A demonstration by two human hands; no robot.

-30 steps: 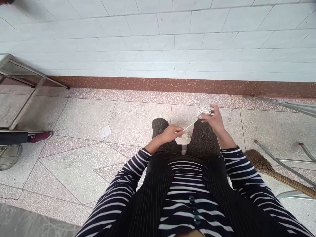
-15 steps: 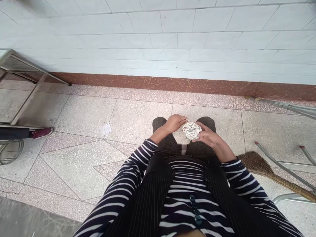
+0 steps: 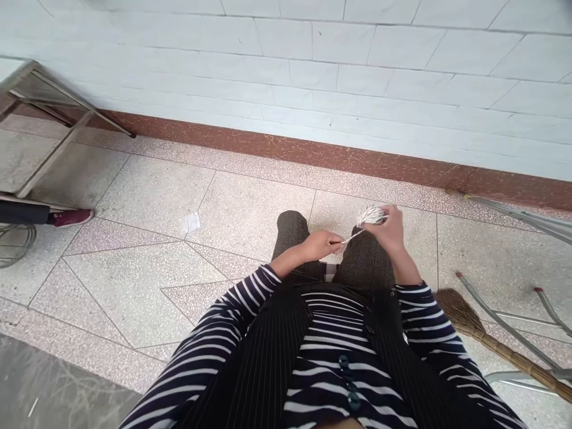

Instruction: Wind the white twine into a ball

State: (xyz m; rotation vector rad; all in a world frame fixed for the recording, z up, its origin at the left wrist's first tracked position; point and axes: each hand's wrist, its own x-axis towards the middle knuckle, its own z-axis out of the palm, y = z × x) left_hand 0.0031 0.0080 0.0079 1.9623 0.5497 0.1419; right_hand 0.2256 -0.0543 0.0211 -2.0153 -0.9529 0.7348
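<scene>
A ball of white cord (image 3: 370, 216) is held up over my right knee, with my right hand (image 3: 389, 230) closed around its right side. From the ball a short length of cord (image 3: 354, 236) runs down and left to my left hand (image 3: 321, 245). The left fingertips pinch that strand in front of my lap, between the knees. Part of the ball is covered by the right fingers. The strand looks fairly straight between the two hands.
A broom (image 3: 465, 313) and a metal folding frame (image 3: 504, 316) lie at my right. White paper (image 3: 190, 223) rests on the floor. At the left stand a metal table (image 3: 67, 143), another person's shoe (image 3: 71, 217) and a wire coil (image 3: 16, 244). A tiled wall (image 3: 286, 89) is ahead.
My right hand has moved right and up with the ball and turned over it. The left hand has come slightly lower, and a length of cord now spans the wider gap between them.
</scene>
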